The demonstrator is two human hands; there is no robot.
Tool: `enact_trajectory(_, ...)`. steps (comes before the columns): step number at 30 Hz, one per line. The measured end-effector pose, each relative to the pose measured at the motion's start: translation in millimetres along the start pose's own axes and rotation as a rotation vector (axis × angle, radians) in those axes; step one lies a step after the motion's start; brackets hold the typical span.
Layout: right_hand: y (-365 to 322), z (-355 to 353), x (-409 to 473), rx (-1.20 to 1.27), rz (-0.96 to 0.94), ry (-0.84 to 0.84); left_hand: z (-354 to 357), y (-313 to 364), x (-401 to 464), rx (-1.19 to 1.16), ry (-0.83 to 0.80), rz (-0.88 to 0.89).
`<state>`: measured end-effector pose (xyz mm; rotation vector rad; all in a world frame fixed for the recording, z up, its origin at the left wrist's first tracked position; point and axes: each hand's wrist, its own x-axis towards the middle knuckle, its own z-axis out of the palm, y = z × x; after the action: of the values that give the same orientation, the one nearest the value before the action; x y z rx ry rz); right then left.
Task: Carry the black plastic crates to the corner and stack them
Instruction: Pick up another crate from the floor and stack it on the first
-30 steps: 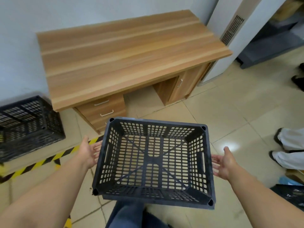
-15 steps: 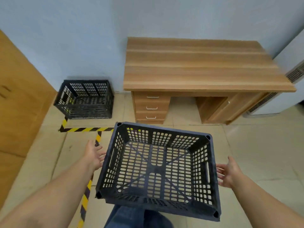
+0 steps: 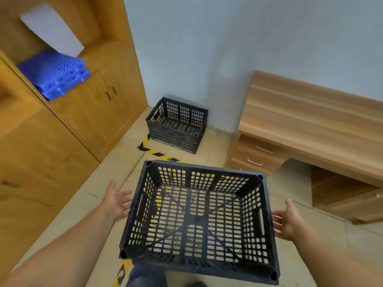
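I carry an empty black plastic crate [image 3: 199,264] at waist height, open side up, its lattice floor showing the tiles below. My left hand [image 3: 117,200] lies palm up against its left wall with fingers stretched out, their tips hidden by the rim. On the other side, my right hand [image 3: 290,221] supports the right wall the same way. A second black crate [image 3: 172,139] stands on the floor in the corner ahead, between the cabinet and the desk.
A wooden cabinet [image 3: 72,125] lines the left side, with blue plastic pieces [image 3: 56,73] on its open shelf. A wooden desk [image 3: 310,121] with drawers stands at the right against the wall. Yellow-black tape [image 3: 157,153] marks the floor before the corner crate.
The view has swung left and moved closer to the corner. The corner crate is now ahead and nearer, and the cabinet shelf has come into sight. Both hands keep carrying the crate.
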<state>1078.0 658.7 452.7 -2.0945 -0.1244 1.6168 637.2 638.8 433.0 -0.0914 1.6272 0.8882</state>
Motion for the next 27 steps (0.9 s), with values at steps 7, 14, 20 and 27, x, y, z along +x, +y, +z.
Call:
enact_trajectory(7, -33.9, 144.7, -16.3, -0.045, -0.046, -0.055, -100.4, 81.6, 48.2, -0.058, 0.011, -0.024)
enact_trajectory(14, -64.1, 265.5, -28.5, -0.042, -0.061, -0.082, -164.5, 172.0, 90.1, -0.017, 0.033, 0.018)
enact_trajectory(20, -93.3, 330.5, -26.8, -0.039, -0.058, -0.082, -175.3, 234.6, 126.5, -0.03, 0.05, 0.047)
enact_trajectory(27, -152.7, 374.1, 1.4, -0.027, -0.04, -0.091, -147.2, 288.2, 163.8, -0.059, 0.045, 0.033)
